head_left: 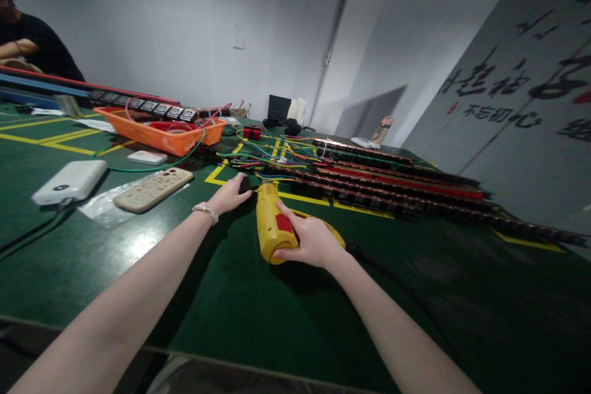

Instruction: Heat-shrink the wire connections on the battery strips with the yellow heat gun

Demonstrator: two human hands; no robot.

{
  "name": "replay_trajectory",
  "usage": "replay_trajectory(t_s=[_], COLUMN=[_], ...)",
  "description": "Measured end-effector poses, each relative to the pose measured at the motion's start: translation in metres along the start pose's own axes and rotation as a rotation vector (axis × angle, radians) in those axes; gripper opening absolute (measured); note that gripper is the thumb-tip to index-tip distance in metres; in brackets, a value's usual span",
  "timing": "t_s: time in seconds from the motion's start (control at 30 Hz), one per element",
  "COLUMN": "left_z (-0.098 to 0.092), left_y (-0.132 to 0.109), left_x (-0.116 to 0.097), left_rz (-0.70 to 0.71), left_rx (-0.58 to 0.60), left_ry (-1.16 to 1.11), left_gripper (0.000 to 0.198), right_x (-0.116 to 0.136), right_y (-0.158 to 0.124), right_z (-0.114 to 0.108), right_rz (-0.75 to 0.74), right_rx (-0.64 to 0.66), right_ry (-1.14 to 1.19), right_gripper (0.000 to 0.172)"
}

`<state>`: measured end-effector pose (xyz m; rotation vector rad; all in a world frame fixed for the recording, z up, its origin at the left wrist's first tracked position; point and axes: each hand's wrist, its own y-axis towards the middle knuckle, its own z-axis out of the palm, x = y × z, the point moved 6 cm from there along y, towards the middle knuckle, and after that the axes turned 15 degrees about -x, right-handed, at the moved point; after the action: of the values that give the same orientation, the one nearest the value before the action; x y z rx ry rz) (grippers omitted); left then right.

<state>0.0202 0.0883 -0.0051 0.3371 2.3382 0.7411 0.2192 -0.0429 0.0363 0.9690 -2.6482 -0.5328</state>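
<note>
My right hand [311, 237] is closed over the body of a yellow heat gun [270, 231] with a red label, slots near its front end and a black cord. The gun lies on its side at the green table, front end pointing away from me. My left hand [229, 194], with a beaded bracelet at the wrist, is closed on a small black piece [245, 184] just left of the gun's front. Its kind is not clear, since the fingers hide part of it. Coloured wires [277, 160] spread out just beyond both hands.
Long dark strips with copper-coloured edges [369, 184] stretch to the right. An orange basket [180, 143], a beige remote-like object [154, 189] on a plastic bag and a white power bank [71, 181] lie left. A person [41, 43] in black sits far left.
</note>
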Motion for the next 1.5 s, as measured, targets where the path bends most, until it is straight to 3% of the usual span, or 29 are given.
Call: replay_trajectory(t_s=[0.4,0.8,1.3,1.5], left_z=[0.001,-0.001,0.003,0.003], left_y=[0.001,0.000,0.001,0.001], left_x=[0.003,0.001,0.004,0.004], left_rz=[0.002,-0.019,0.020,0.020], left_rx=[0.009,-0.005,-0.031,-0.025], left_ry=[-0.012,-0.026,-0.018,-0.025], left_gripper=[0.052,0.055,0.049,0.047], right_x=[0.007,-0.016,0.007,0.004], right_y=[0.001,0.008,0.001,0.004], right_z=[0.002,-0.003,-0.002,0.000], right_rz=[-0.048,0.041,-0.024,-0.031], right_rx=[0.020,-0.022,-0.031,-0.015], right_ry=[0.055,-0.016,0.022,0.055], right_gripper=[0.101,0.091,0.099,0.097])
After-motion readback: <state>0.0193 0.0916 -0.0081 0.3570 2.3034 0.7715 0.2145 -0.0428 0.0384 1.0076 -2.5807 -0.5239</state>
